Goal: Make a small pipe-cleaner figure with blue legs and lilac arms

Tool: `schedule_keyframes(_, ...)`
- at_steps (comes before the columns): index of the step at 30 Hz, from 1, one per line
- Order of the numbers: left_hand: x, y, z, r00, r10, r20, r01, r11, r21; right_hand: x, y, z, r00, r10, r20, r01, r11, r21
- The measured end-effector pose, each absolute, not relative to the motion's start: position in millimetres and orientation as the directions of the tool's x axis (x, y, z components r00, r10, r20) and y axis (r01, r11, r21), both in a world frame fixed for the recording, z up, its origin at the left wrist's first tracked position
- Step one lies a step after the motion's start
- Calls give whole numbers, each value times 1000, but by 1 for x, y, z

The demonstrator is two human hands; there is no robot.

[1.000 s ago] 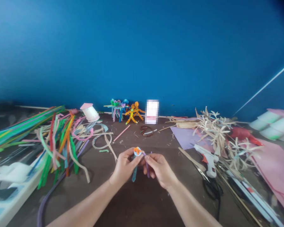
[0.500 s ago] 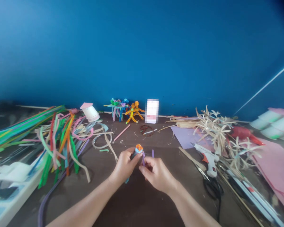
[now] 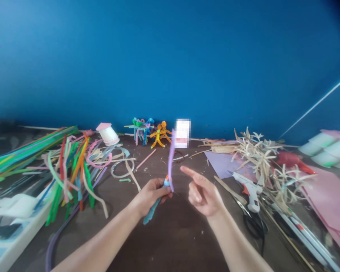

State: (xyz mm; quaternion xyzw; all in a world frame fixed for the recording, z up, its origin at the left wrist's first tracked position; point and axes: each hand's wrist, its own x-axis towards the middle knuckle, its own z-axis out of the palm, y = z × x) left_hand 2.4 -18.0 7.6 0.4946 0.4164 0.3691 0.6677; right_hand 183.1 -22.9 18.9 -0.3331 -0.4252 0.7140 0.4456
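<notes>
My left hand (image 3: 155, 192) is closed on a small pipe-cleaner figure (image 3: 152, 213), whose teal legs hang below the fingers. A bit of orange and light blue pipe cleaner shows at its top. From there a purple pipe cleaner (image 3: 171, 158) stands upright. My right hand (image 3: 202, 190) is apart from it on the right, index finger stretched out toward the purple strand and the other fingers curled, with nothing held. Finished-looking figures, an orange one (image 3: 158, 138) among them, stand at the back by the wall.
Loose pipe cleaners (image 3: 73, 166) heap on the left, beside a power strip (image 3: 22, 234). A pink-topped white cup (image 3: 109, 135) leans behind them. To the right lie a glue gun (image 3: 251, 190), scissors (image 3: 248, 215), dried straw-like stars (image 3: 255, 151) and pink sheets (image 3: 328, 200). A beaded bracelet (image 3: 179, 156) lies mid-table.
My right hand has let go of the purple pipe cleaner and moved right, its index finger now extended. The purple strand now stands up tall, and the figure's teal legs have come into view.
</notes>
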Motion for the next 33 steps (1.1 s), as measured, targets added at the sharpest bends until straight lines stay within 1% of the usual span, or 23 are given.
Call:
schedule_keyframes(1, 3, -18, 7, 370, 902, -221, -101, 275, 956, 183, -22, 18, -356, 930, -90, -339, -218, -915)
schedule_keyframes(2, 4, -18, 5, 352, 902, -250, -117, 307, 944, 181, -23, 18, -341, 937, -81, -289, -187, -939)
schedule_keyframes(3, 4, -18, 4, 334, 902, -272, -129, 330, 935, 178, -23, 17, -327, 943, -63, -207, -137, -969)
schedule_keyframes(5, 6, -18, 2, 315, 903, -292, -146, 350, 925, 171, -27, 15, -298, 955, 11, 6, 13, -1000)
schedule_keyframes(7, 7, -18, 0, 305, 909, -283, -153, 340, 928, 163, -31, 12, -267, 955, 126, 198, 182, -963)
schedule_keyframes(10, 7, -17, -1, 274, 926, -261, -136, 306, 942, 158, -35, 9, -252, 926, 280, 376, 361, -854)
schedule_keyframes(13, 7, -17, -2, 255, 943, -214, -94, 244, 965, 158, -36, 9, -260, 899, 354, 495, 438, -750)
schedule_keyframes(16, 8, -18, -3, 246, 955, -168, -23, 179, 984, 158, -36, 8, -255, 892, 373, 581, 450, -678)
schedule_keyframes(18, 9, -18, -4, 232, 960, -158, 21, 158, 987, 157, -36, 7, -237, 894, 379, 609, 441, -659)
schedule_keyframes(21, 9, -18, -5, 210, 966, -152, 67, 141, 988, 157, -35, 5, -204, 908, 365, 582, 413, -701)
schedule_keyframes(23, 8, -18, -4, 203, 969, -138, 108, 118, 987, 158, -33, 6, -184, 929, 320, 523, 368, -769)
schedule_keyframes(25, 7, -18, -2, 217, 971, -99, 160, 65, 985, 158, -31, 7, -176, 954, 243, 431, 297, -852)
schedule_keyframes(27, 7, -20, 2, 243, 969, -39, 216, -15, 976, 158, -28, 8, -167, 980, 103, 286, 149, -947)
schedule_keyframes(29, 6, -23, 7, 265, 964, 35, 263, -108, 959, 158, -26, 8, -182, 979, -92, 76, -79, -994)
schedule_keyframes(31, 6, -26, 12, 289, 950, 120, 300, -209, 931, 157, -25, 7, -238, 936, -258, -125, -293, -948)
schedule_keyframes(33, 5, -28, 14, 323, 927, 191, 301, -292, 908, 157, -25, 6, -310, 888, -339, -245, -419, -874)
